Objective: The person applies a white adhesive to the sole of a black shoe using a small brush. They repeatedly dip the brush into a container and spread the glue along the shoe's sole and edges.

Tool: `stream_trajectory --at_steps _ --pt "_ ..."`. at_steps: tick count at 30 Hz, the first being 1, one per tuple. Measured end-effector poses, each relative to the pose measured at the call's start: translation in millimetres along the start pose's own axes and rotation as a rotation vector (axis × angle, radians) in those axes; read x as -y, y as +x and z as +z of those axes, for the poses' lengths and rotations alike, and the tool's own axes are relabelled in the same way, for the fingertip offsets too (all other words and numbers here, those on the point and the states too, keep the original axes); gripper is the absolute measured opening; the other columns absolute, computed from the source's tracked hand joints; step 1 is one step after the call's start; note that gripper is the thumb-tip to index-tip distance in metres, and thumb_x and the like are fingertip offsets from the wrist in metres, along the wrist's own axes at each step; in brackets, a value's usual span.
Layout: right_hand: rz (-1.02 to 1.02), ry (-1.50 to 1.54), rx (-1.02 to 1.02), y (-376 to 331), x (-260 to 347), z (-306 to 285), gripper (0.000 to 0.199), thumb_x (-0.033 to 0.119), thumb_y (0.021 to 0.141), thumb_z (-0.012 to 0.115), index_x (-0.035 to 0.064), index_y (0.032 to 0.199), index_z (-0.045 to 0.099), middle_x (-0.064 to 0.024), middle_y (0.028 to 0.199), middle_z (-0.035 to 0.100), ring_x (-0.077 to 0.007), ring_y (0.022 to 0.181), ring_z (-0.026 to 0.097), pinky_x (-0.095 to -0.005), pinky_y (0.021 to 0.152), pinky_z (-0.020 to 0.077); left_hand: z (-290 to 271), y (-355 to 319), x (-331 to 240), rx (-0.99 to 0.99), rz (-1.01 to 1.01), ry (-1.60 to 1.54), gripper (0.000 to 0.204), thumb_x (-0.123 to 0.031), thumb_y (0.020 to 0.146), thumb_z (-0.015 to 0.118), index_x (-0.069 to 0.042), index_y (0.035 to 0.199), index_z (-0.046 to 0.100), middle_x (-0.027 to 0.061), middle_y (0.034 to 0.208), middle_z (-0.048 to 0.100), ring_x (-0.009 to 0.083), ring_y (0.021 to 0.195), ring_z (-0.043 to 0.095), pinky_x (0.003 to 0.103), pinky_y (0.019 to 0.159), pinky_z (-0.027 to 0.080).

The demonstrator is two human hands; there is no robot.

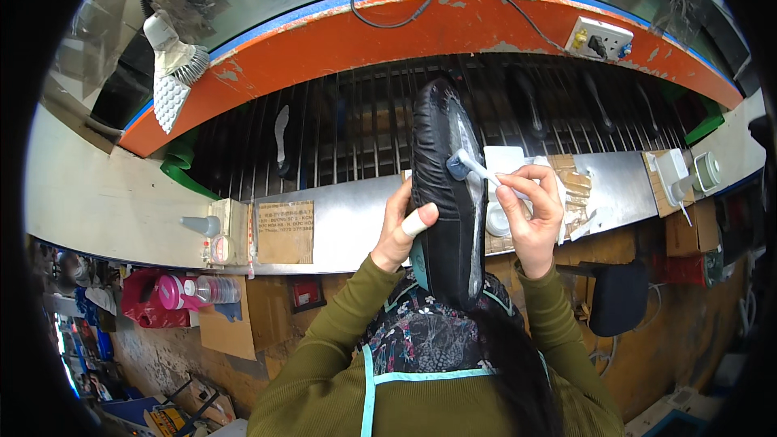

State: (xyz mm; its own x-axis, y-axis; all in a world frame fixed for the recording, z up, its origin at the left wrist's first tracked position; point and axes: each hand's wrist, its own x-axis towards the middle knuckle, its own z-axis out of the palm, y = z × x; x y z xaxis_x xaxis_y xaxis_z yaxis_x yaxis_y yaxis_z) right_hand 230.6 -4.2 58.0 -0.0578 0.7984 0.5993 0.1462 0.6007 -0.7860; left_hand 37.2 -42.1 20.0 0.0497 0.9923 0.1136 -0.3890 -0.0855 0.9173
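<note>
A black shoe upper [437, 210] with gathered edges is held upright in front of me, a pale wet-looking strip running along its right side. My left hand [405, 231] is closed around its left side, a white wrap on the thumb. In my right hand [530, 214] the fingers pinch the white handle of a brush [477, 168]. The brush head touches the pale strip about midway along the shoe. White containers [503, 159] stand on the bench behind my right hand, partly hidden by it.
Beyond the metal bench [348, 235] runs a rack of metal rods [348, 133], with several dark shoe shapes and a pale sole-shaped piece [282, 131]. An orange beam [324, 40] bears a socket [599, 38]. A lamp [170, 65] hangs left; a stool [619, 299] stands right.
</note>
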Motion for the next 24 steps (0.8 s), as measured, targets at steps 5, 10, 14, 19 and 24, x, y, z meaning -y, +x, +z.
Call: stream_trajectory --at_steps 5,10,14,19,24 --pt "-0.004 0.002 -0.009 15.3 -2.7 14.7 0.015 -0.001 0.082 0.070 0.0017 0.097 0.072 -0.0034 0.093 0.051 -0.0079 0.075 0.051 -0.0188 0.056 0.0409 -3.8 -5.2 -5.7 -0.021 0.037 0.109 0.068 -0.033 0.080 0.070 0.004 0.132 0.047 0.0096 0.121 0.058 0.0174 0.113 0.052 0.030 0.101 0.036" --pt "-0.007 -0.015 -0.005 34.7 -0.8 21.3 0.014 0.001 0.082 0.070 0.0022 0.096 0.072 -0.0036 0.093 0.052 -0.0073 0.073 0.049 -0.0198 0.057 0.0404 -8.5 -11.1 -14.5 -0.004 0.063 0.172 0.069 -0.033 0.079 0.072 0.006 0.130 0.048 0.0123 0.118 0.058 0.0186 0.110 0.053 0.030 0.100 0.037" --pt "-0.113 -0.081 -0.046 49.3 -4.4 27.0 0.015 0.003 0.081 0.072 0.0055 0.096 0.073 -0.0038 0.091 0.054 -0.0093 0.072 0.051 -0.0221 0.058 0.0429 -13.6 -14.5 -17.5 0.002 0.063 0.182 0.069 -0.032 0.078 0.073 0.007 0.130 0.047 0.0121 0.118 0.058 0.0177 0.109 0.053 0.030 0.098 0.038" --pt "-0.164 -0.041 0.045 58.2 -7.1 24.0 0.016 0.003 0.079 0.073 0.0062 0.095 0.073 -0.0034 0.090 0.054 -0.0098 0.073 0.052 -0.0223 0.059 0.0435 -14.8 -14.2 -24.2 0.004 0.055 0.172 0.070 -0.031 0.078 0.073 0.007 0.131 0.047 0.0120 0.119 0.058 0.0169 0.109 0.053 0.029 0.098 0.039" --pt "-0.176 -0.039 0.147 62.7 -9.8 18.9 0.017 0.003 0.077 0.074 0.0066 0.093 0.073 -0.0033 0.091 0.055 -0.0100 0.072 0.052 -0.0228 0.058 0.0433 -19.4 -10.7 -29.4 0.005 0.033 0.156 0.071 -0.032 0.079 0.073 0.006 0.132 0.046 0.0115 0.120 0.058 0.0171 0.112 0.052 0.030 0.100 0.038"
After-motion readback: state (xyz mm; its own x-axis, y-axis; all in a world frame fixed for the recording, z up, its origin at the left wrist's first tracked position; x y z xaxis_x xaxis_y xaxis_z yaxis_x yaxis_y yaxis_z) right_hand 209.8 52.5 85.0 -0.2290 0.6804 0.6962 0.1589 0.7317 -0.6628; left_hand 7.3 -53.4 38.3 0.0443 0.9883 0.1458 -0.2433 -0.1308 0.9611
